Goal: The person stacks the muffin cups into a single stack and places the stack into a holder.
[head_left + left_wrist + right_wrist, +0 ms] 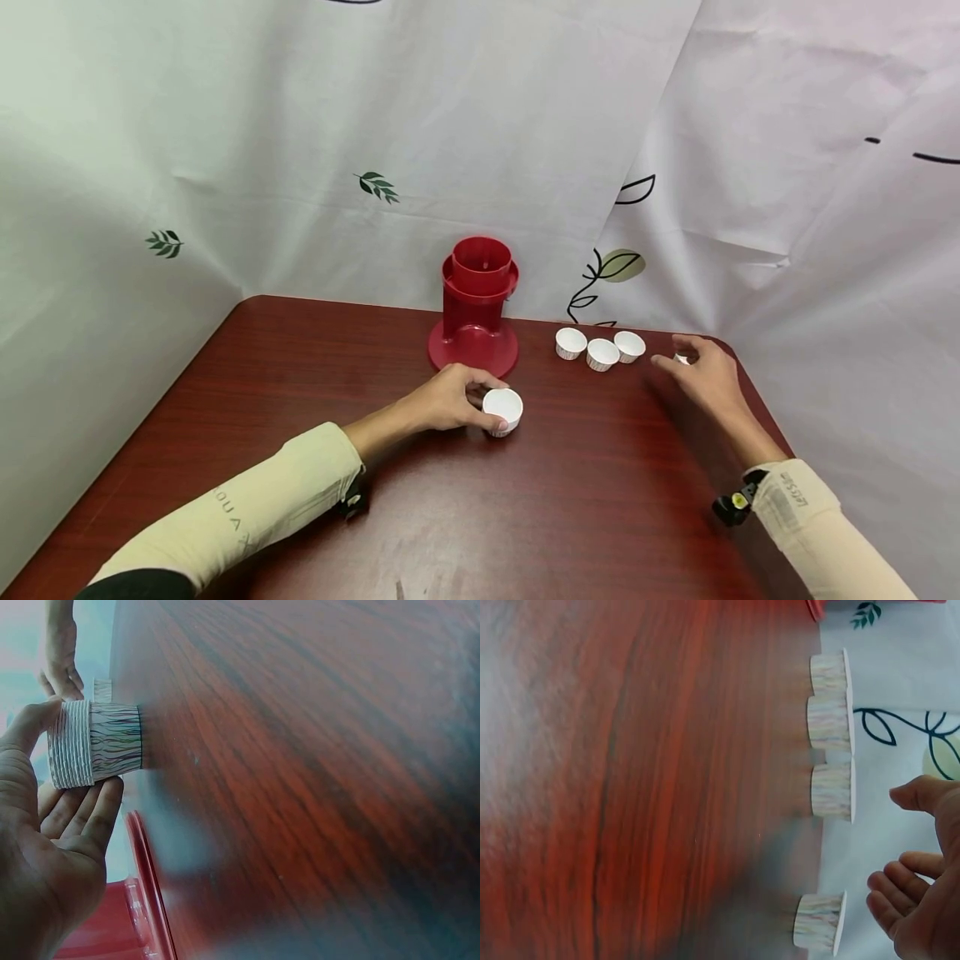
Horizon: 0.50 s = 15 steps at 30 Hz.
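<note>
My left hand (453, 400) holds a stack of nested white paper cups (503, 408) between thumb and fingers, low at the table's middle. In the left wrist view several rims show on this stack (94, 744), and its sides carry wavy coloured lines. At the back right, my right hand (705, 375) hovers over a single paper cup (682, 358), which it partly hides in the head view. The right wrist view shows this cup (819, 922) apart from the right hand (922, 877), whose thumb and fingers are spread with nothing between them.
Three white paper cups (602, 354) stand close together left of my right hand. A red two-part plastic stand (480, 333) with a round base is at the back middle of the brown table (300, 358). White patterned cloth (300, 167) hangs behind and at the sides.
</note>
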### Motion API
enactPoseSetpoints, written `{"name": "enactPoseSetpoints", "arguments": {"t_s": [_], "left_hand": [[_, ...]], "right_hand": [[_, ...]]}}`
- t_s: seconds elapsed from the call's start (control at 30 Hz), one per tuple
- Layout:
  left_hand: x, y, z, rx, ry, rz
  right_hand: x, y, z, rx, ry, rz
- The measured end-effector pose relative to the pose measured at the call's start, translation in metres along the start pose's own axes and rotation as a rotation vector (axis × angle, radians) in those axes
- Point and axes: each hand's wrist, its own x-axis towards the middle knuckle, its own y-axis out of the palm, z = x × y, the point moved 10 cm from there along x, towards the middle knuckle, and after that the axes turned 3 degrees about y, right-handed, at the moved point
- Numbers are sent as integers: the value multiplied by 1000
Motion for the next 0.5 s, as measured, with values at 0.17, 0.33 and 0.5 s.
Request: {"name": "enactPoseSetpoints", "arguments": {"t_s": [0.17,0.33,0.5], "left_hand": [[0,0,-1,1,-3,0],[0,0,0,-7,-14,-1],[0,0,0,-12,-7,-4]], "right_hand": [[5,-9,-11,19,29,-11],[10,-15,-21,37,54,-11],[12,-19,-29,23,70,-18]]}}
